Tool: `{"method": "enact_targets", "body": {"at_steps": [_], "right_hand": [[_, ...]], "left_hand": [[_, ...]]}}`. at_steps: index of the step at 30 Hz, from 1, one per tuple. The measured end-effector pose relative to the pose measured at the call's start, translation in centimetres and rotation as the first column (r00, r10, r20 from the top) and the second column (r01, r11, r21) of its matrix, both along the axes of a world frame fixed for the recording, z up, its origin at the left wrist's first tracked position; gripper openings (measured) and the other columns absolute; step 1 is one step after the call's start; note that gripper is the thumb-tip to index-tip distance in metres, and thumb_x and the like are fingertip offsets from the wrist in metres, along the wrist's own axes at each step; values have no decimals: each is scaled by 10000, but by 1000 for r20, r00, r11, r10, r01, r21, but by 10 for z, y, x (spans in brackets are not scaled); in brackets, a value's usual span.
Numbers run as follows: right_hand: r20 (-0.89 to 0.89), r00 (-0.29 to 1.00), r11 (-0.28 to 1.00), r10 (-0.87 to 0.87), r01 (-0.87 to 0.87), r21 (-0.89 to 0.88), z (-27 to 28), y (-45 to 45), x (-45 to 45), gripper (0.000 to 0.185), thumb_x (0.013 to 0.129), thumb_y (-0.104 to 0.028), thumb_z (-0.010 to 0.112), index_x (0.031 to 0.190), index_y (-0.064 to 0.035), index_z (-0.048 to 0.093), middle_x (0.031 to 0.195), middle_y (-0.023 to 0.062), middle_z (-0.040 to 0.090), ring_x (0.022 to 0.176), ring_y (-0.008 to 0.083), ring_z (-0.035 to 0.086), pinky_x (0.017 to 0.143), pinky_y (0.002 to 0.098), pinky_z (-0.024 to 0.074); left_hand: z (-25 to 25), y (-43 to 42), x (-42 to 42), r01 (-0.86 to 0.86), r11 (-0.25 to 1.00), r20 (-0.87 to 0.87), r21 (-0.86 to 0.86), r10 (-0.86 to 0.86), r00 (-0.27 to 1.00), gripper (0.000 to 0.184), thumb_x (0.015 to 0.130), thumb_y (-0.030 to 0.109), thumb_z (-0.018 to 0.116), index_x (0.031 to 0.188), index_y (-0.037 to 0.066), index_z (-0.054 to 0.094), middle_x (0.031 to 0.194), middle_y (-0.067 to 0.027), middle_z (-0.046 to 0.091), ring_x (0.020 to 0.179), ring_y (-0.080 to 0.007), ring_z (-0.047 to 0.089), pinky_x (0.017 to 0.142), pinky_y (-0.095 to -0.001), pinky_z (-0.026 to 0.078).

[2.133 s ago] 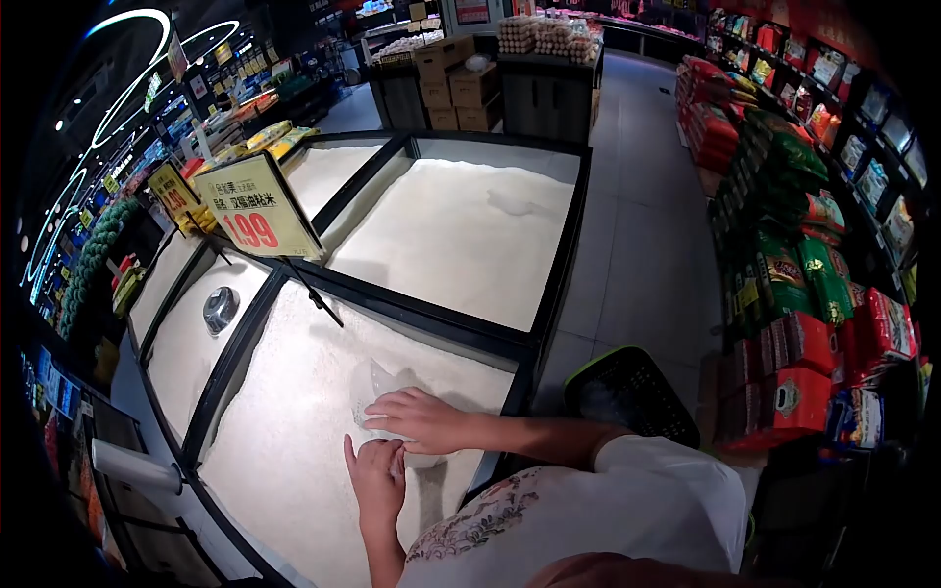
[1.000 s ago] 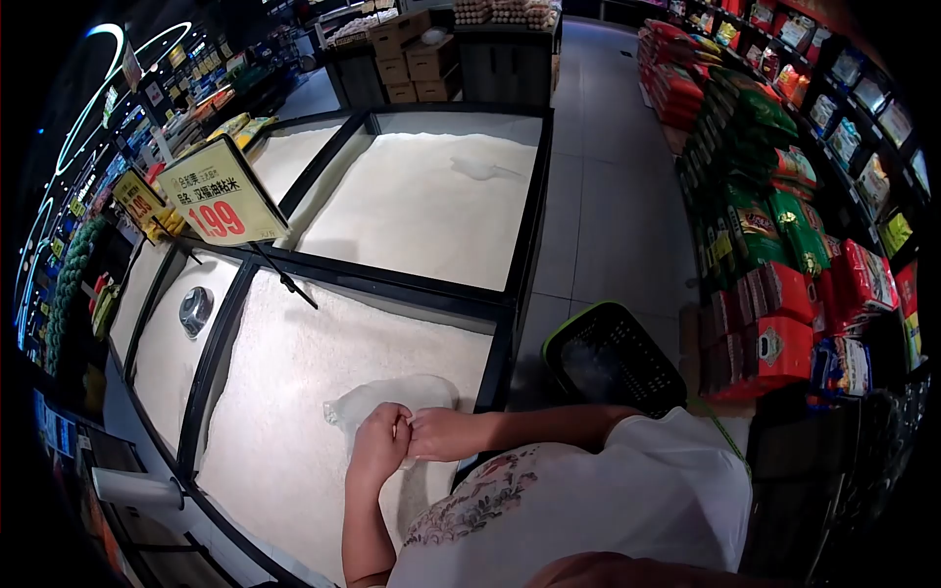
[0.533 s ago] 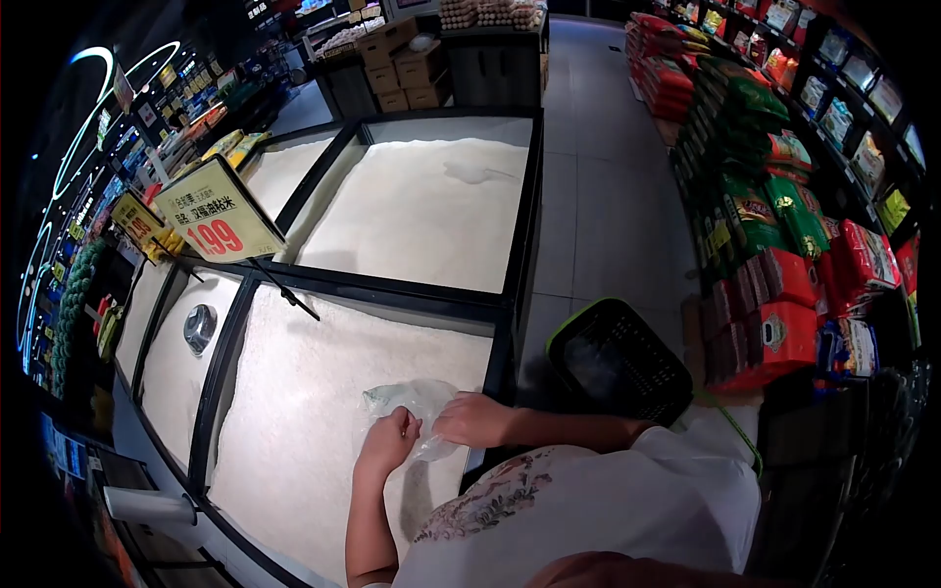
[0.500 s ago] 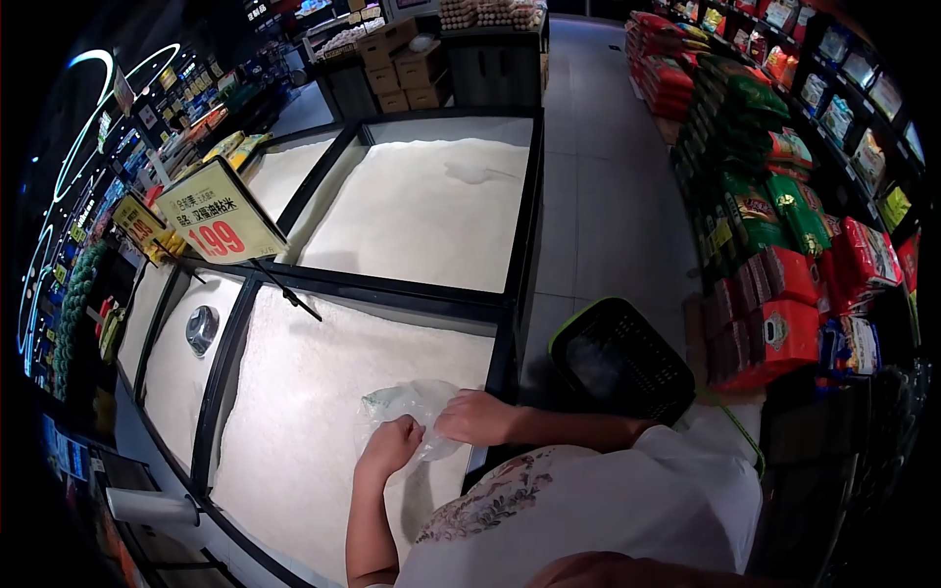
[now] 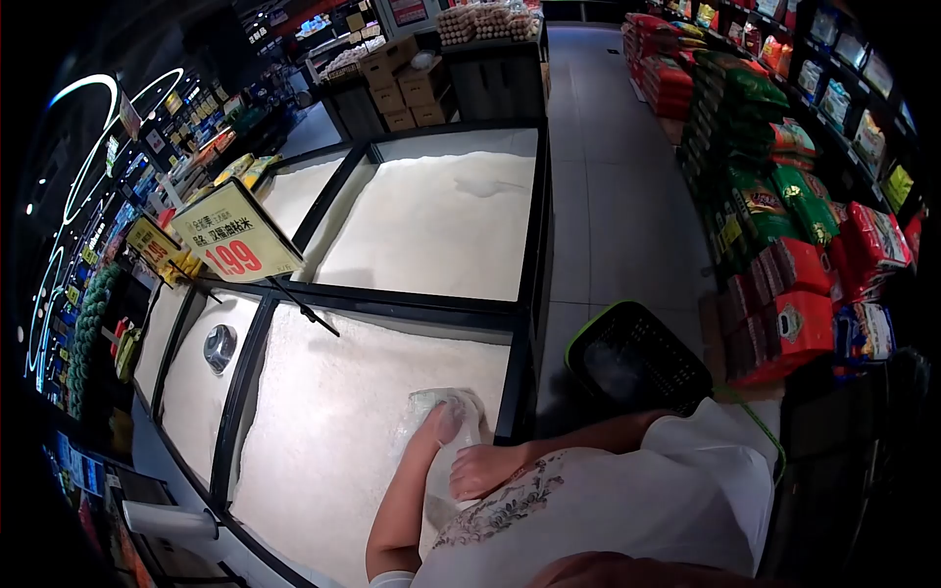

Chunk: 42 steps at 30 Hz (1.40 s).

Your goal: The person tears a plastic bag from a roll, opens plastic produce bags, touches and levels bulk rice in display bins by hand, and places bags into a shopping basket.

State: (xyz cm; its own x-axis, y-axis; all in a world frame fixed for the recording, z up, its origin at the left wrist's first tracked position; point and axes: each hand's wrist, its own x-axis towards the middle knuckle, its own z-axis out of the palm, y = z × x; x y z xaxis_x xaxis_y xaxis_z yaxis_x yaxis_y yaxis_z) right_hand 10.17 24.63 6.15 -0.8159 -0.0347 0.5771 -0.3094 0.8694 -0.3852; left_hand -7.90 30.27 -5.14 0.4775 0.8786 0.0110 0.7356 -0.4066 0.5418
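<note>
A clear plastic bag [image 5: 423, 402] is held over a bin of white rice [image 5: 323, 412], near the bin's right side. My left hand [image 5: 449, 421] reaches into the bag, and its fingers show only dimly through the plastic. Closer to my body, my right hand [image 5: 478, 472] is closed, gripping the edge of the bag. A dark-framed price sign [image 5: 235, 233] marked 1.99 stands on a stalk above the rice bins.
Another rice bin [image 5: 431, 220] lies beyond, and a dark scoop-like object [image 5: 219, 348] rests in the left bin. On the floor to my right is a black basket with a green rim [image 5: 642, 358]. Stacked red packages [image 5: 784, 323] line the aisle.
My left hand has gone from pinching the bag's edge to being inside it. The right hand has come nearer my body with the plastic. The view has shifted slightly.
</note>
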Motion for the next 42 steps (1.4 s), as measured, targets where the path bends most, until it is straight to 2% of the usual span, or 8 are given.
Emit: {"method": "enact_targets", "body": {"at_steps": [11, 18, 20, 28, 29, 31, 34, 42], "right_hand": [[120, 983, 988, -137, 144, -49, -18, -2, 2, 138, 751, -259, 569, 731, -125, 539, 717, 5, 523, 719, 183, 525, 630, 306, 392], [23, 982, 973, -190, 191, -130, 10, 7, 2, 300, 715, -337, 608, 877, -94, 544, 905, 59, 504, 911, 232, 487, 794, 356, 361], [124, 883, 870, -454, 469, -152, 11, 9, 0, 417, 706, -365, 611, 992, -78, 510, 1014, 92, 471, 976, 264, 456, 844, 364, 341], [513, 717, 795, -472, 598, -104, -32, 14, -11, 257, 708, -206, 524, 936, -86, 521, 919, 101, 532, 908, 279, 511, 789, 397, 380], [667, 635, 785, -390, 608, -120, -35, 22, -11, 188, 704, -163, 490, 870, -88, 534, 827, 89, 559, 861, 274, 532, 766, 410, 386], [571, 659, 734, -490, 665, -138, -44, 34, -8, 136, 700, -148, 471, 808, -92, 531, 762, 73, 558, 815, 263, 541, 748, 407, 384], [416, 648, 655, -638, 741, -149, -51, 52, 3, 94, 693, -136, 453, 732, -99, 531, 713, 49, 561, 762, 244, 548, 721, 391, 381], [145, 669, 672, -729, 740, -31, -73, 62, 33, 63, 664, -136, 502, 695, -106, 549, 686, 49, 559, 694, 215, 546, 715, 343, 376]], "left_hand": [[-70, -60, -90, -315, 911, -4, -266, 325, 946, 262, 817, 168, 432, 1000, 11, 537, 1015, -125, 531, 967, -245, 496, 834, -348, 389], [-25, -30, 5, -88, 995, -27, -38, 87, 996, 271, 815, 169, 432, 1018, 22, 534, 1045, -123, 517, 1007, -236, 471, 861, -353, 368], [-11, -25, 16, -50, 999, -67, -7, 49, 997, 274, 814, 170, 432, 1023, 25, 533, 1054, -122, 513, 1018, -234, 464, 868, -355, 362], [-11, -37, 9, -21, 993, -251, 119, 51, 967, 285, 811, 171, 431, 1041, 35, 531, 1085, -119, 500, 1058, -225, 438, 895, -360, 341], [-26, -37, 3, -173, 982, 50, 70, 170, 984, 284, 803, 185, 441, 1035, 53, 539, 1103, -122, 490, 1069, -239, 428, 901, -372, 335], [-42, -35, -10, -307, 952, 338, -22, 296, 894, 283, 795, 199, 452, 1028, 70, 546, 1122, -125, 481, 1081, -252, 417, 906, -384, 329], [-56, -33, -24, -354, 918, -353, 181, 397, 847, 366, 714, 244, 550, 1025, 51, 537, 1036, -168, 515, 931, -308, 506, 818, -395, 396], [-91, -12, 9, -507, 853, 89, 123, 499, 862, 327, 698, 223, 568, 960, 30, 537, 1031, -166, 518, 945, -308, 505, 825, -390, 391]]}}
